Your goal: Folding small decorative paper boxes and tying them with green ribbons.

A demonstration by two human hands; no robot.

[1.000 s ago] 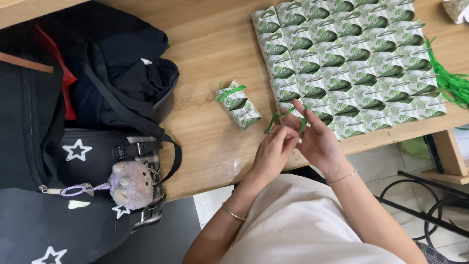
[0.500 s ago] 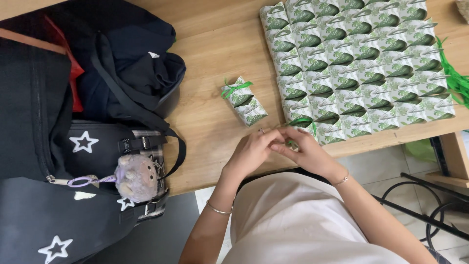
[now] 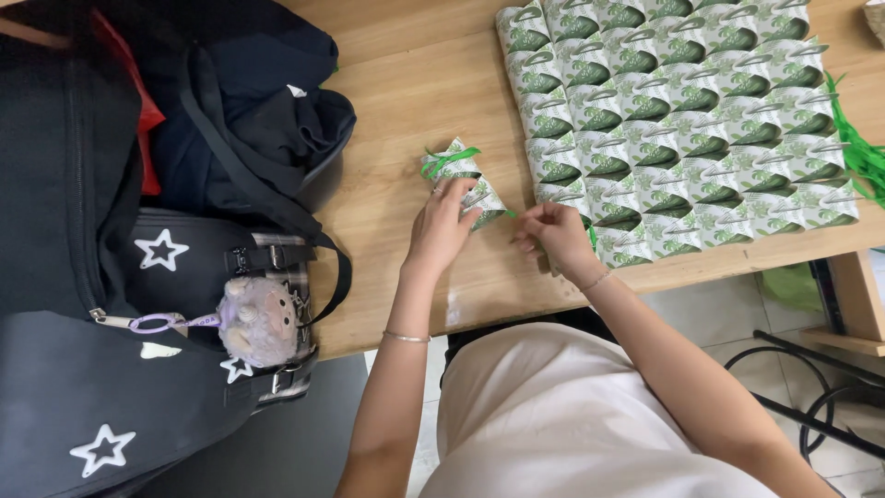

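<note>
Two loose green-and-white paper packets lie on the wooden table (image 3: pixel 406 83), left of the big array. The far packet (image 3: pixel 452 161) has a green ribbon tied round it. My left hand (image 3: pixel 442 229) grips the near packet (image 3: pixel 486 196) with its fingertips. My right hand (image 3: pixel 553 236) is just to the right, pinching a thin green ribbon (image 3: pixel 508 214) that runs to that packet. Both wrists wear thin bracelets.
A tight array of several identical packets (image 3: pixel 682 111) covers the table's right part. Loose green ribbons (image 3: pixel 862 152) lie at its right edge. Dark bags (image 3: pixel 138 184) with white stars and a plush keychain (image 3: pixel 258 318) fill the left side.
Both hands moved left, from the front edge of the array to the two loose packets. My left hand now holds the near packet, and my right hand has a ribbon drawn out.
</note>
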